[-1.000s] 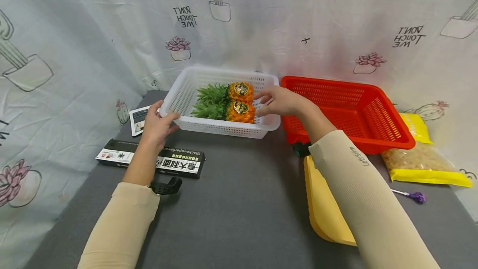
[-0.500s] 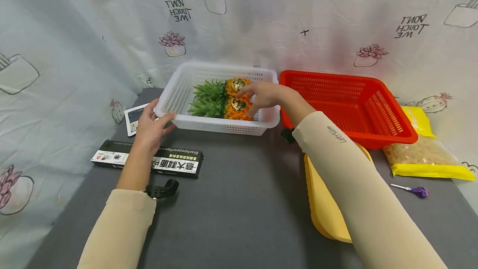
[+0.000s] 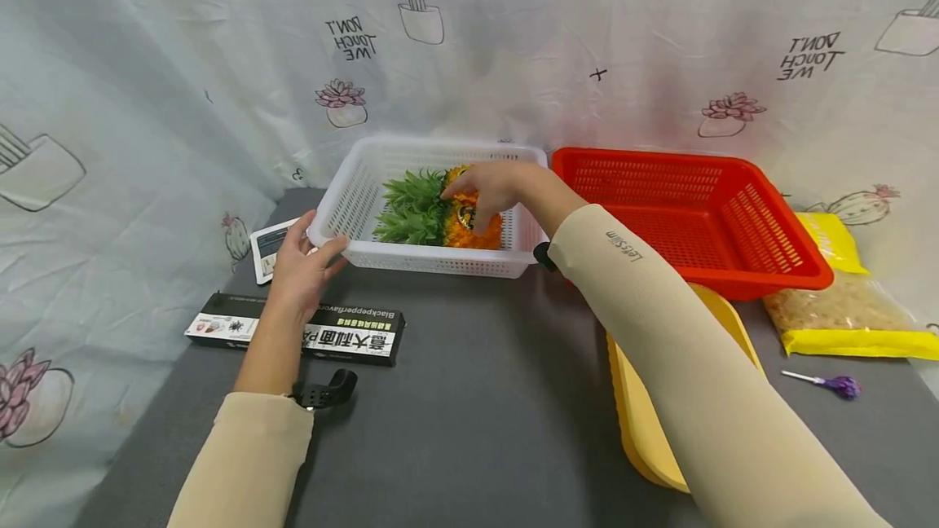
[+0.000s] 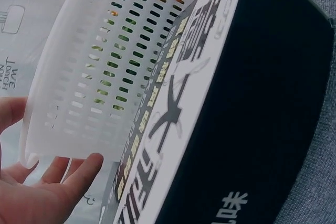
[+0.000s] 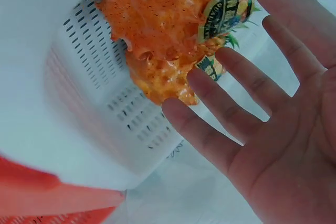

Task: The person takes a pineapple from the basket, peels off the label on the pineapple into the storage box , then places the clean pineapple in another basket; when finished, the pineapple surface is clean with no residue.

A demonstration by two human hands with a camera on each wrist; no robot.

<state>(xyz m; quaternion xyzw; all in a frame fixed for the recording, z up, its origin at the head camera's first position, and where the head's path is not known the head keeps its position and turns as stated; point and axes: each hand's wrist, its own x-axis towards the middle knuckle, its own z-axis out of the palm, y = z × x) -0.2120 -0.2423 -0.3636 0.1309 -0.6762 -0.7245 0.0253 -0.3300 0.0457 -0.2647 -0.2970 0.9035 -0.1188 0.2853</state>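
Observation:
Two pineapples with green leaves and round labels lie side by side in a white basket point(image 3: 433, 257). My right hand point(image 3: 493, 186) is over them with its fingers spread. It hides much of the back pineapple point(image 5: 163, 74), while the front pineapple point(image 5: 157, 14) shows below the thumb. In the right wrist view the palm faces the fruit, with the fingertips close to the labels. My left hand point(image 3: 299, 274) holds the basket's near left corner, thumb and fingers on either side of it, as the left wrist view also shows.
A black-and-white pasta box point(image 3: 355, 336) lies beneath my left forearm, with a small packet point(image 3: 266, 255) behind it. To the right stand a red basket point(image 3: 675, 231), a yellow tray point(image 3: 645, 430) partly under my sleeve, a yellow-edged bag point(image 3: 844, 312) and a purple lollipop point(image 3: 842, 386).
My right hand has moved left, from the right end of the pineapples to over them, and now covers most of the back one. My left hand stays at the basket corner.

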